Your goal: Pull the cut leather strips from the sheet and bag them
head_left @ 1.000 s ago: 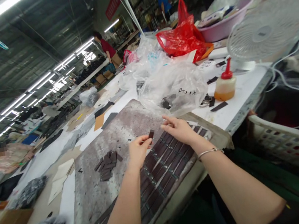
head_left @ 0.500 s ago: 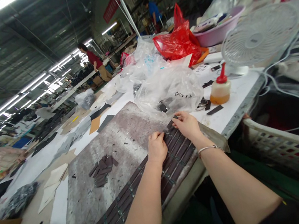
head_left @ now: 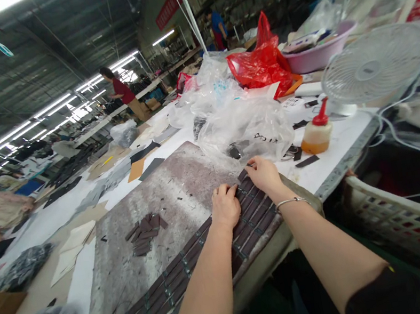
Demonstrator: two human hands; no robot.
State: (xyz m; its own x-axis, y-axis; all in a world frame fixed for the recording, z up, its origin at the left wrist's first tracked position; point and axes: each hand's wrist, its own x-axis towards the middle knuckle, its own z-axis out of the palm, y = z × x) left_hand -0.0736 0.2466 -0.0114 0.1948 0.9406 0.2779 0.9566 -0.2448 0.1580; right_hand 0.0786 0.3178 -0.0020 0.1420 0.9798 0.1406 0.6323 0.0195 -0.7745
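Rows of dark strips [head_left: 170, 286] with greenish marks across them run along the near edge of a stained grey board [head_left: 182, 183]. My left hand [head_left: 225, 205] rests at the upper edge of the rows, fingers bent together; what they hold, if anything, is too small to tell. Just right of it, my right hand [head_left: 262, 173], with a bracelet at the wrist, pinches a small dark strip [head_left: 243, 174] at the far end of the rows. A loose pile of short dark pieces [head_left: 147, 233] lies on the board to the left.
Clear plastic bags [head_left: 246, 129] lie behind my hands. A glue bottle [head_left: 316, 133] with a red nozzle, a white fan [head_left: 376, 65] and a pink basin [head_left: 319, 53] are at the right. A white basket [head_left: 415, 213] stands below the table edge. Several people are farther off.
The view has shifted slightly, so the table items appear a little to the right. Both hands stay at the far end of the rows. The distant person in red has moved left.
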